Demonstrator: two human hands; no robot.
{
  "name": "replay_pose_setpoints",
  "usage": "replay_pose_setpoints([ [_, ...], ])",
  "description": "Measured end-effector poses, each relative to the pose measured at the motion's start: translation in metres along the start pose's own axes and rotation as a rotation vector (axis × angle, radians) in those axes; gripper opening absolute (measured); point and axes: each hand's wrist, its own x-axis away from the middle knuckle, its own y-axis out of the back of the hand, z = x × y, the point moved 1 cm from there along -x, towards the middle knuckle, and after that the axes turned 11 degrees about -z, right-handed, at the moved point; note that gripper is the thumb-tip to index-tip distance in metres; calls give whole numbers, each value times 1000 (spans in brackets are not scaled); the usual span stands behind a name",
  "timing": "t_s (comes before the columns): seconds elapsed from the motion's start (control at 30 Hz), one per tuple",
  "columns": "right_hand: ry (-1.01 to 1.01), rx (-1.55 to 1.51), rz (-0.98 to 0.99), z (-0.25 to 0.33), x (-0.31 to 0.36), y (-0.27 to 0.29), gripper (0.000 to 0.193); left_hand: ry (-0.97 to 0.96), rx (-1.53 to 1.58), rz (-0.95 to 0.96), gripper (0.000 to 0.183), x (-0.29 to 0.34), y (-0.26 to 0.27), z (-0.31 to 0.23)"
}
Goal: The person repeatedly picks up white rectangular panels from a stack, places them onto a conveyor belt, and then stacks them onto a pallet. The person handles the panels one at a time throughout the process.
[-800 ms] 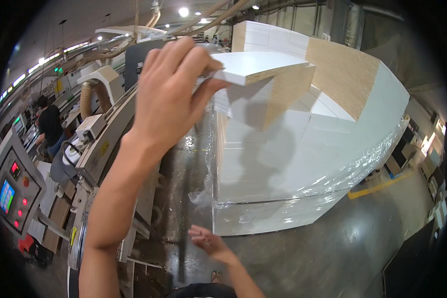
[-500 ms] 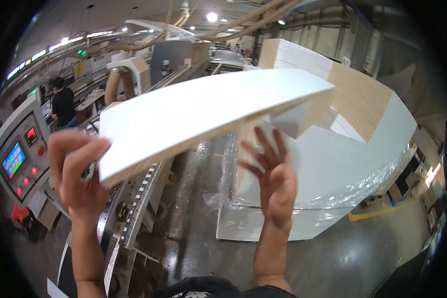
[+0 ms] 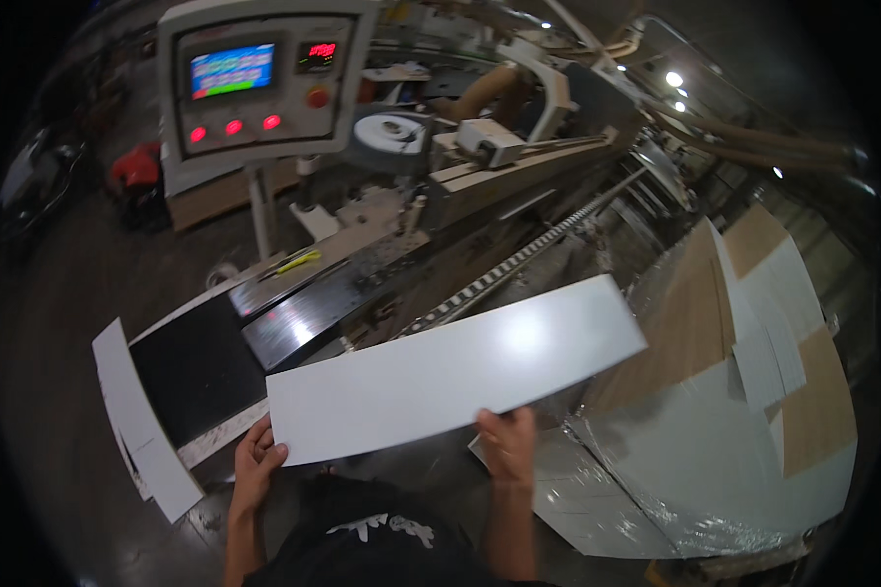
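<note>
A long white board [image 3: 450, 377] lies across both my hands in front of me, its glossy face up. My left hand [image 3: 257, 460] grips the board's lower left corner, thumb on top. Farther right, my right hand [image 3: 507, 445] is closed on the near long edge. The board's left end is close to the black bed [image 3: 201, 362] and the shiny metal plate [image 3: 299, 318] of a long woodworking machine.
A control box [image 3: 259, 83] with a lit screen and red buttons stands at the far left. Behind is a white tape roll [image 3: 390, 135]. A yellow cutter [image 3: 299, 261] rests on the machine. White strips [image 3: 152, 435] lie left. Wrapped panels [image 3: 695, 460] are stacked right.
My view has turned left toward the machine. The board has come lower, white face up. My right hand, open and off the board before, now grips its near edge.
</note>
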Motion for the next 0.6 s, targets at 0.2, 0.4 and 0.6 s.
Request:
replay_pose_setpoints([
  [0.2,-480,92,93,-189,-14,-66,36,39,-20,-305,66,9,119,36],
  [0.4,-572,193,148,-279,-39,-131,35,70,-65,-473,62,-6,175,45],
  [0.6,-494,235,104,-318,-62,-175,90,44,-120,-608,66,-44,179,47],
])
